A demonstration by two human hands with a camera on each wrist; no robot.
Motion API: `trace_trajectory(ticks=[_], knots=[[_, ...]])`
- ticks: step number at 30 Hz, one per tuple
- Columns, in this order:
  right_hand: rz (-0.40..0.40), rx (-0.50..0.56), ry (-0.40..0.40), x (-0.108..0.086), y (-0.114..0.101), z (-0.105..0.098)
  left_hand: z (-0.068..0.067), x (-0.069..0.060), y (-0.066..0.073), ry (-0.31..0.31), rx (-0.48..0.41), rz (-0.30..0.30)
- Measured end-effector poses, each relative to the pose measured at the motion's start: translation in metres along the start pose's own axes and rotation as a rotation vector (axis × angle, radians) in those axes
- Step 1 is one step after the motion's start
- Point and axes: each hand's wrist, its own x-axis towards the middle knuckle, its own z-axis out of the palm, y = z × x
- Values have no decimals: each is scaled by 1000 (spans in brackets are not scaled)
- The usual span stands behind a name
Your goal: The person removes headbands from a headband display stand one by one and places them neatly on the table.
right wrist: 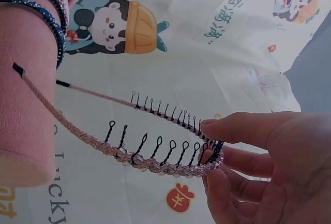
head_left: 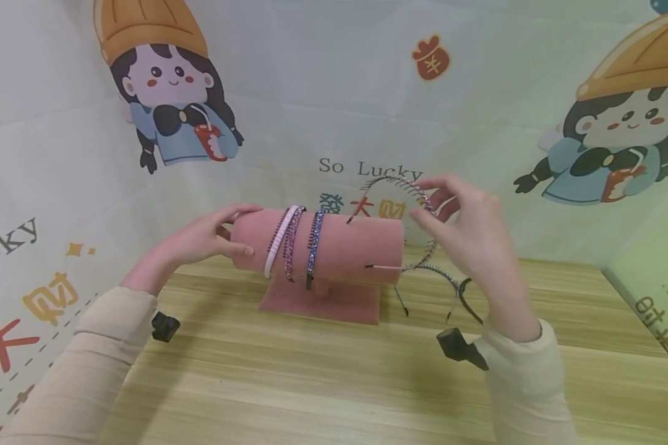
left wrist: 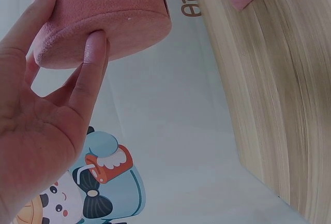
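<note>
A pink padded cylinder (head_left: 362,247) (left wrist: 114,6) (right wrist: 26,115) lies sideways on its stand. My left hand (head_left: 200,237) (left wrist: 57,94) grips its left end, thumb on the side and a finger against the end face. Between thumb and fingers, my right hand (head_left: 470,228) (right wrist: 258,167) pinches a beaded toothed headband (right wrist: 155,165) at its curve; its tips reach the cylinder's right end. Around the cylinder sit a white headband (head_left: 279,241), a pink glitter one (head_left: 291,247) and a blue glitter one (head_left: 313,247) (right wrist: 44,14).
More headbands (head_left: 451,278) lie on the wooden table (head_left: 312,377) behind and beside my right wrist. The cylinder's pink base (head_left: 356,303) stands mid-table. Behind hangs a printed backdrop (head_left: 289,80). Black mounts (head_left: 165,326) show at both wrists.
</note>
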Motion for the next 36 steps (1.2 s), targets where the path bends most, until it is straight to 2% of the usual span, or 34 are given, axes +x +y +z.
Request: trace_trajectory(ticks=[19, 36], knots=[[-79, -20, 35, -2, 0, -5, 0, 1, -3, 7, 8, -10], [-221, -139, -13, 10, 14, -15, 0, 1, -2, 5, 12, -5]])
